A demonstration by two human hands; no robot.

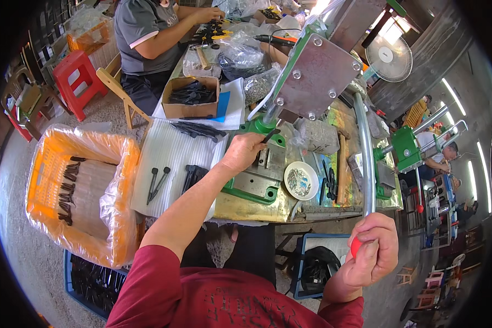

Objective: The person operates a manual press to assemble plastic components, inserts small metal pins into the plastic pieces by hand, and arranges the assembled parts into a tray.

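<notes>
My left hand (242, 152) pinches a slim black plastic part (271, 135) at the green press, just under its ram and beside the steel fixture block (263, 158). My fingers hide much of that part. At the lower right, my right hand (370, 249) is closed round the red ball knob (356, 247) at the end of the press's long steel lever (366, 158). The arbor press (320, 74) with its bolted steel plate rises above the fixture. To the right of the fixture stands a white bowl (301, 181) of small metal pieces.
Black parts (156, 183) lie on white foam (172, 145) at left, below a cardboard box (173, 111) of more. An orange plastic-lined crate (83, 143) holds several. A hammer (342, 169), a second green press (405, 146) and a fan (388, 58) are rightward. A co-worker (147, 46) works across.
</notes>
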